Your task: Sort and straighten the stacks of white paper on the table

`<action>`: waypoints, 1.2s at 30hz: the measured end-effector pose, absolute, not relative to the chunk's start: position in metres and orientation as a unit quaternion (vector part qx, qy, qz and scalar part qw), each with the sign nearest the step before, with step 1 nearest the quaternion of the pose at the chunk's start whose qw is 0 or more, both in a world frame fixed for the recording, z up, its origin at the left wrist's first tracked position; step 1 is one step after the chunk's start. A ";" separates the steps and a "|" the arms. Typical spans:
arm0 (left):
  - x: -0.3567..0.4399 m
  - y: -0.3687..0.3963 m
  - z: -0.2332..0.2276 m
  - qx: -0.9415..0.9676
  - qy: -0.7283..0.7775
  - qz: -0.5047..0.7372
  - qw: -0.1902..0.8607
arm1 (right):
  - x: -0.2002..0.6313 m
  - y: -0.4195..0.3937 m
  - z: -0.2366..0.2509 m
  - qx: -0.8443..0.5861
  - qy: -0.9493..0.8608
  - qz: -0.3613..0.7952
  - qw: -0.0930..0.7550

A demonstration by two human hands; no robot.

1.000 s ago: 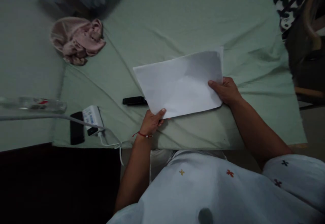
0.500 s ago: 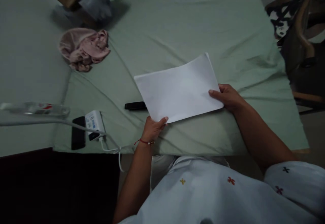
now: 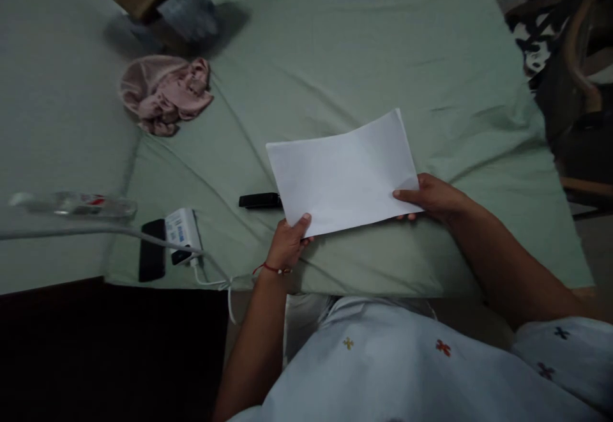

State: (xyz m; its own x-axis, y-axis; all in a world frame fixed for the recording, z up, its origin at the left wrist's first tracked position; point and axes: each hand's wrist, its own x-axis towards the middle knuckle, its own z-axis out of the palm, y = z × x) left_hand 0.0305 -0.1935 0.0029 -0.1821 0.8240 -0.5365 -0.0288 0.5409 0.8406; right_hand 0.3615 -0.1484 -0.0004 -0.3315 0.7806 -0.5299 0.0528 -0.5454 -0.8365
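Blank white paper point(image 3: 347, 176) is held above the green cloth by both my hands; it may be several sheets, but I cannot count them. My left hand point(image 3: 287, 241) grips its lower left corner, thumb on top and fingers underneath. At the lower right corner, my right hand point(image 3: 433, 197) is closed on the edge, its thumb lying on the upper face and some fingertips showing below. A black object point(image 3: 260, 200), perhaps a stapler, lies on the cloth just left of the paper, its right end hidden behind it.
The green cloth point(image 3: 479, 135) covers the table. A crumpled pink cloth point(image 3: 167, 93) lies at left. Near the front left are a black phone point(image 3: 152, 251), a white power strip point(image 3: 182, 233) with a cable, and a clear bottle point(image 3: 96, 205). A chair point(image 3: 582, 64) stands at right.
The paper has tilted and dropped slightly at its right side as my right hand moved a little toward me. Both hands keep their hold. The whole view has shifted slightly.
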 end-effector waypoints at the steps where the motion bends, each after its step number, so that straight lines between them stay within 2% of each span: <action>1: 0.028 -0.193 0.003 0.294 0.664 0.388 0.567 | 0.361 -0.149 0.000 -0.525 -0.400 0.705 0.258; 6: 0.008 -0.193 0.008 0.285 0.638 0.449 0.556 | 0.355 -0.147 0.005 -0.558 -0.377 0.678 0.293; 10: -0.004 -0.195 0.009 0.306 0.661 0.468 0.501 | 0.341 -0.142 0.011 -0.548 -0.389 0.682 0.288; 15: -0.010 -0.199 -0.001 0.374 0.724 0.499 0.295 | 0.323 -0.136 0.008 -0.561 -0.406 0.660 0.290; 18: -0.014 -0.204 -0.007 0.446 0.757 0.458 0.138 | 0.317 -0.135 0.002 -0.560 -0.412 0.656 0.294; 21: -0.019 -0.206 -0.011 0.534 0.747 0.394 0.042 | 0.314 -0.134 -0.003 -0.559 -0.415 0.654 0.298; 24: -0.023 -0.204 -0.018 0.610 0.710 0.351 0.021 | 0.308 -0.134 -0.005 -0.565 -0.413 0.645 0.306; 28: -0.026 -0.200 -0.033 0.651 0.693 0.304 0.059 | 0.301 -0.138 -0.005 -0.570 -0.434 0.625 0.311; 36: -0.025 -0.201 -0.039 0.638 0.706 0.302 0.065 | 0.302 -0.142 -0.007 -0.550 -0.470 0.624 0.296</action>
